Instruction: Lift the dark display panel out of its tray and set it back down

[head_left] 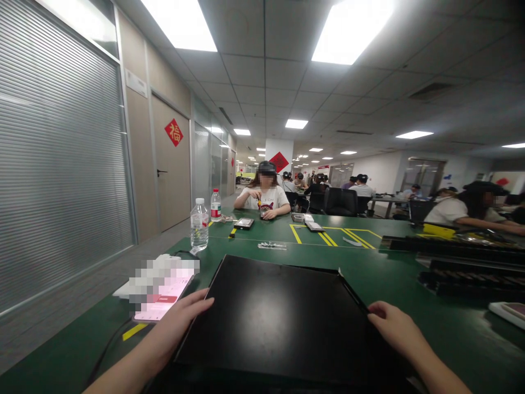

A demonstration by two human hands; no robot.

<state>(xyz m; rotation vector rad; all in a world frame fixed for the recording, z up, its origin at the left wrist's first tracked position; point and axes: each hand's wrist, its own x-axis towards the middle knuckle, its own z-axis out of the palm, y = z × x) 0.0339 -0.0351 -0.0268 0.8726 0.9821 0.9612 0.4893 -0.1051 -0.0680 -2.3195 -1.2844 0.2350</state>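
A large flat black panel (266, 312) with a glossy face fills the near middle of the green table, tilted toward me and catching a light reflection. My left hand (184, 312) grips its left edge, with the thumb resting on top and the other fingers partly hidden. On the opposite side, my right hand (394, 323) holds the right edge, fingers curled around a thin raised strip. The panel's near edge runs into dark shadow, so what lies beneath cannot be made out.
Left of the panel lie a lit phone (164, 298) and a clear bottle (199, 224). A red-capped bottle (215, 205) and hard drives (244, 223) stand farther back. Black slotted trays (459, 273) sit at right. Across the green table (328, 257), a person (264, 197) works.
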